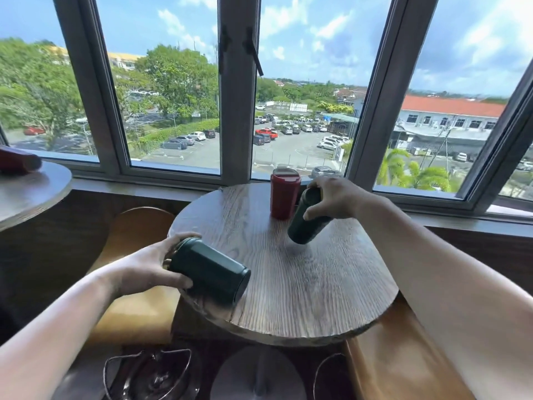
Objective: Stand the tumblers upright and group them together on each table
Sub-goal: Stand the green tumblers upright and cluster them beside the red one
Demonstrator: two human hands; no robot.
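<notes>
A person's left hand [147,267] grips the lid end of a dark green tumbler [209,272] lying tilted on its side at the near left edge of a round wooden table [302,284], its base pointing toward the table's middle. Farther in, the right hand [331,197] is wrapped around the upper part of a second dark green tumbler [305,220], which leans with its top toward the right; its base is blurred and appears to be touching or just above the tabletop. Just beside it, toward the window, a red tumbler [282,194] stands upright near the far edge of the table, close to the leaning green one but apart from the one at the near edge. At far left, a second round table [28,192] carries a dark red object [17,161] lying on its side, only partly in view. Beyond the window frames [239,90], a car park [274,140] sits in bright daylight
</notes>
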